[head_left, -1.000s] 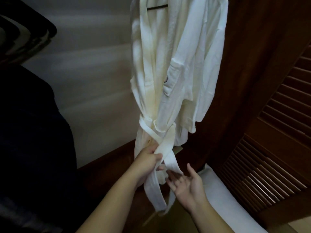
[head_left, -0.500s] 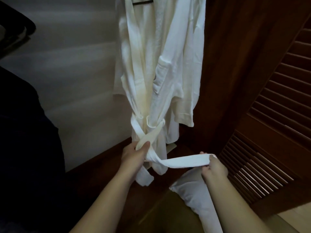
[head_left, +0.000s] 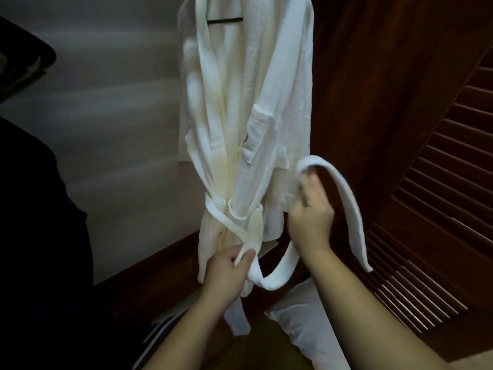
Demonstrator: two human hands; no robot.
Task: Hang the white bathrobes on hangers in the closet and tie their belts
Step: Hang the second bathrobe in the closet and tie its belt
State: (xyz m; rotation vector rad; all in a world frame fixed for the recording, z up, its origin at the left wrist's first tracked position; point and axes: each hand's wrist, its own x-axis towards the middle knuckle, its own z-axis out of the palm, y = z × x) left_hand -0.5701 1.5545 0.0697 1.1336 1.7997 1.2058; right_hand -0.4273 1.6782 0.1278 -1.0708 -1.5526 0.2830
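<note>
While one white bathrobe [head_left: 248, 108] hangs in plain sight from a dark hanger [head_left: 225, 21], a second piece of white cloth [head_left: 301, 321] lies low at the right; whether that is another robe I cannot tell. Two bare hands work on one belt [head_left: 346, 206]. The robe's chest pocket [head_left: 254, 134] carries a small dark emblem on its inner edge, too small and blurred to read, and no other writing shows.

The robe is off-white, creased in long vertical folds, its front panels overlapped and cinched at the waist by the belt, which crosses just below the cinch. It hangs against a pale wall [head_left: 106, 116], beside a dark wooden panel [head_left: 373, 76] and a louvred wooden door [head_left: 440, 209] at the right.

The left hand [head_left: 226, 271] pinches the belt at the crossing between thumb and curled fingers, just under the robe's waist. From there the belt dips in a loop, rises past the right wrist and arches over the right hand [head_left: 310, 214], its free end hanging down in front of the louvred door. The right hand is raised beside the robe's sleeve with its fingers bent under the belt's arch; motion blur hides how firmly it grips.
</note>
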